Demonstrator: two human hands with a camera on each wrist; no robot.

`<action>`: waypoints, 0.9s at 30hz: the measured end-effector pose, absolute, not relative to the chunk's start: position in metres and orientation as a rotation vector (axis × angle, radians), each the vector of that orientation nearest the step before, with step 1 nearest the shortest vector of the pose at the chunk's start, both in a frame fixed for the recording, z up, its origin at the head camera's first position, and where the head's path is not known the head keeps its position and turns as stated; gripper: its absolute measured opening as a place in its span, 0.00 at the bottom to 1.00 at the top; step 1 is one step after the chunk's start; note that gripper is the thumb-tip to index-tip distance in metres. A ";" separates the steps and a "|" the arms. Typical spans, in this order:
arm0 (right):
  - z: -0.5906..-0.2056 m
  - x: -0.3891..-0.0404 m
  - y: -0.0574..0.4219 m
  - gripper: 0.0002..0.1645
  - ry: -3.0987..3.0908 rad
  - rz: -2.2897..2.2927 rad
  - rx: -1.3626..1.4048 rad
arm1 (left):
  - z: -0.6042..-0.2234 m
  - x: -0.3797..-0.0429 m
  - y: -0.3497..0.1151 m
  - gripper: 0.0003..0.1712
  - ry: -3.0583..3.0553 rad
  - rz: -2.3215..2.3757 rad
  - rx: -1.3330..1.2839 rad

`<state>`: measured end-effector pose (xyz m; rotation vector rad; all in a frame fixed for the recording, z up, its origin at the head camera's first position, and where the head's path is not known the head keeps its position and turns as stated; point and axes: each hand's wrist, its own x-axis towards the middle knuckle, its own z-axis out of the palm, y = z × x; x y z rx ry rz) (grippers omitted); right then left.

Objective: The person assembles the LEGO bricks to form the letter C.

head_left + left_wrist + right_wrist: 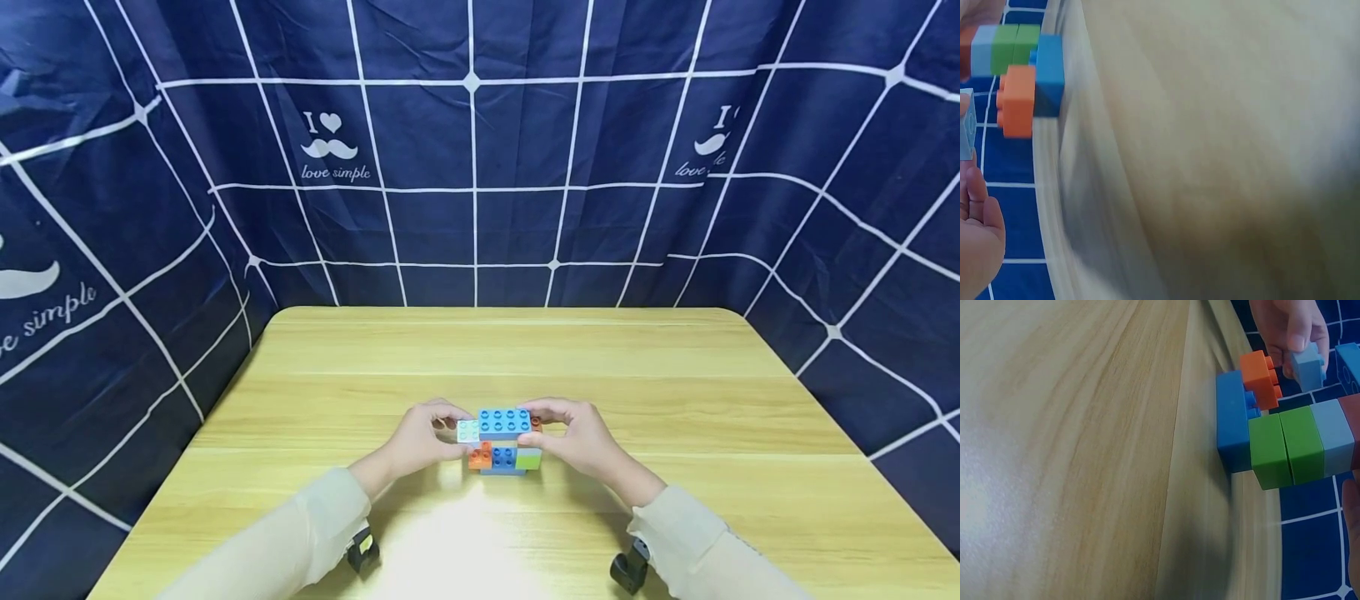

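Note:
My left hand (418,433) pinches a small light blue brick (1307,367) between thumb and fingers. In the head view this brick borders the left end of a long blue brick (504,422). The right hand (576,433) grips that long brick at its right end, thumb in front and fingers behind. Below is a blue base brick (1232,419) bearing an orange brick (1260,379) on one side. On its other side rises a column of two green bricks (1286,449), a pale blue brick (1333,437) and a red brick (1350,419). The right hand partly covers the red brick.
A wooden table (360,350) lies under the bricks. Dark blue cloth (420,233) with white grid lines hangs at the back and both sides. Black wrist devices, left (363,550) and right (630,567), hang below the sleeves.

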<state>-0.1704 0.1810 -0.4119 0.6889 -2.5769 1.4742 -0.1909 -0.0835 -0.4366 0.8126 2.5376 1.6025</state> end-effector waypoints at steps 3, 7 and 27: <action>-0.412 -0.170 0.181 0.24 -2.573 1.476 0.696 | -0.434 -0.187 -0.079 0.21 2.516 1.602 0.809; -0.411 -0.171 0.181 0.23 -2.572 1.471 0.710 | -0.431 -0.184 -0.076 0.21 2.489 1.628 0.804; -0.410 -0.171 0.181 0.23 -2.574 1.485 0.725 | -0.433 -0.181 -0.073 0.21 2.492 1.721 0.771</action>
